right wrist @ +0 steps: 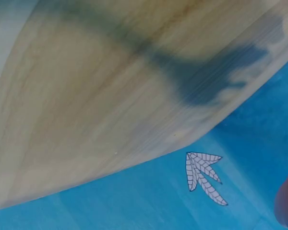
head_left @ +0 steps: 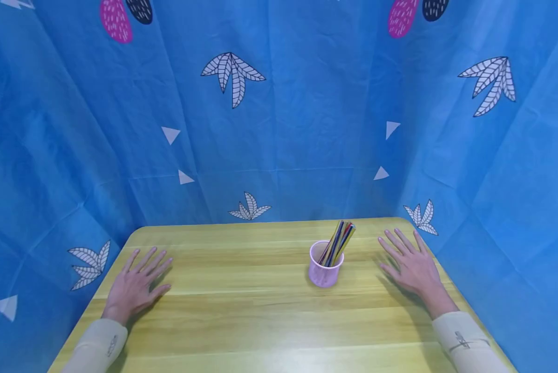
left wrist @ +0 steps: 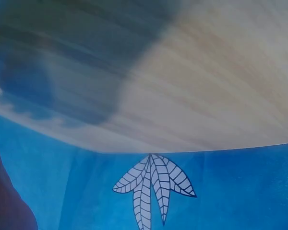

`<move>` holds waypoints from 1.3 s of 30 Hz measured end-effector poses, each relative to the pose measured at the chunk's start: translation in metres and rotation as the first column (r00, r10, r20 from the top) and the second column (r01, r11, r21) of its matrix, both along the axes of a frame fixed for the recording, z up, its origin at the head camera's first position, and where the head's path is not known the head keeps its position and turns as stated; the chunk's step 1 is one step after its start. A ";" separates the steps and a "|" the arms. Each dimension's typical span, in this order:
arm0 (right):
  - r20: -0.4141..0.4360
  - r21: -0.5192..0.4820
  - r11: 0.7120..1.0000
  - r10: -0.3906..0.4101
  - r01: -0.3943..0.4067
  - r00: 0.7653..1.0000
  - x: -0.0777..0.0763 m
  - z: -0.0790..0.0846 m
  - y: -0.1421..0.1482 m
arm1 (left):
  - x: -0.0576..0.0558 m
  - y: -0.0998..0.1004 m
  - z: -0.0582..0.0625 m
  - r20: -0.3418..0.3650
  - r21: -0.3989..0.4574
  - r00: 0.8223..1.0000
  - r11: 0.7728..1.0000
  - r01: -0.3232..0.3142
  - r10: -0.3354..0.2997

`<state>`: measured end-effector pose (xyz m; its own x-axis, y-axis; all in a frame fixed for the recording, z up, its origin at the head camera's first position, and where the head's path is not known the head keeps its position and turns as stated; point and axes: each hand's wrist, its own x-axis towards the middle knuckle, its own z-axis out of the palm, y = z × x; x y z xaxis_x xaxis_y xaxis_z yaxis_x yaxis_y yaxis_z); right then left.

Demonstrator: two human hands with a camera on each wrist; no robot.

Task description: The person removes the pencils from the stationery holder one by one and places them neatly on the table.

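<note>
Fingers [head_left: 160,269] spread, gripping nothing: left hand [head_left: 131,290], right hand [head_left: 415,270] over table [head_left: 228,311]. Cup [head_left: 323,276] of sticks [head_left: 337,242] between, nearer right hand. Probably idle step; next move likely calls for right hand reaching inward.

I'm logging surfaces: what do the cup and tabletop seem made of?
The lilac cup looks like smooth plastic, perhaps painted metal, given its even color and thin rim. The tabletop seems wood or wood-look laminate, with streaky grain and a soft sheen.

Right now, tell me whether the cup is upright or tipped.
Upright: the cup stands on the table, its mouth facing up, with sticks leaning inside.
</note>
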<state>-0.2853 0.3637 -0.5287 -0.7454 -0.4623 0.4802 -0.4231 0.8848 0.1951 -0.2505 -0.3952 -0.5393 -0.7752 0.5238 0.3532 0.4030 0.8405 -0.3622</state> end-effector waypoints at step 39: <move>0.476 -0.866 0.417 0.518 0.276 0.711 0.017 0.021 -0.083 | -0.008 0.160 0.005 0.278 0.633 0.957 0.766 -0.112 -0.089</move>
<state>-0.2679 0.2806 -0.5080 -0.9682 -0.2197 0.1195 -0.1828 0.2956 -0.9377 -0.2587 -0.2357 -0.5339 -0.8953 0.2455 0.3716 0.3885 0.8384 0.3822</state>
